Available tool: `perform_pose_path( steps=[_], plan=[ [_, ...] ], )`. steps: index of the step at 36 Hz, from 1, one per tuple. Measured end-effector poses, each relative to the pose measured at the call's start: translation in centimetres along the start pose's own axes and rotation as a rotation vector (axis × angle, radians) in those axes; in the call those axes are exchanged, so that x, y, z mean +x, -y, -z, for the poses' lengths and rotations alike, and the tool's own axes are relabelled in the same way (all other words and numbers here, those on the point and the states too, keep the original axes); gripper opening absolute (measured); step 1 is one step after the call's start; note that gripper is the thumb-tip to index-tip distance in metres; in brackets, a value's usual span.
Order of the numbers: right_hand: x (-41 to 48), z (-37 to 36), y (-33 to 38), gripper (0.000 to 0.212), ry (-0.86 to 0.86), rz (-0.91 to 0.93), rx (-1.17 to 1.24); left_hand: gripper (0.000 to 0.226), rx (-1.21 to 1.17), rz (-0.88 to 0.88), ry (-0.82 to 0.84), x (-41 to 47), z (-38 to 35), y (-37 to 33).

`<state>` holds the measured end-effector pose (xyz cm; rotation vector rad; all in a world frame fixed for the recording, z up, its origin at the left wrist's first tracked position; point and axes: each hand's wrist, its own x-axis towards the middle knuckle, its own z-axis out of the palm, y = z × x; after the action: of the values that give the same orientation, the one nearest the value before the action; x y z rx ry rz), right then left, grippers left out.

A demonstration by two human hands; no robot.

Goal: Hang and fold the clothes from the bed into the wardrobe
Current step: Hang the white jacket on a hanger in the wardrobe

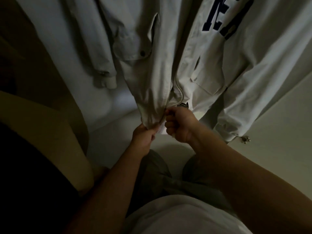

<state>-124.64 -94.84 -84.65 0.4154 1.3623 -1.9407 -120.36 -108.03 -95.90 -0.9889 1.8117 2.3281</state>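
Off-white jacket (168, 68) with dark navy block letters (226, 19)

L hand (143, 136) beside R hand (181, 125), both at jacket (152, 85) hem.

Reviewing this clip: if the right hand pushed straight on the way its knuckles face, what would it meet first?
The white jacket: the right hand sits at its lower zip edge, apparently pinching it. Depth is unclear in dim light.
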Motion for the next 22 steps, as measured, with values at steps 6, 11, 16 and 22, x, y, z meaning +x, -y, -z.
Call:
perform_pose_path(
  steps=[6, 11, 16, 22],
  plan=[
    [-1.9, -1.6, 2.7, 0.031, 0.081, 0.128, 0.009, 0.021, 0.067, 0.021, -0.183, 0.5, -0.5, -1.7],
    [-2.5, -2.2, 1.4, 0.033, 0.021, 0.172, -0.145, 0.042, -0.124, -0.013, -0.246, 1.3, -1.8, -3.5],
    [-3.8, -3.8, 3.9, 0.035, 0.022, 0.192, -0.083, 0.033, 0.008, -0.053, -0.324, 2.0, -1.7, -2.4],
    [-5.6, -4.6, 4.3, 0.038, 0.021, 0.243, -0.104, 0.055, 0.081, -0.013, -0.363, 2.5, -1.0, -3.2]
  ],
)
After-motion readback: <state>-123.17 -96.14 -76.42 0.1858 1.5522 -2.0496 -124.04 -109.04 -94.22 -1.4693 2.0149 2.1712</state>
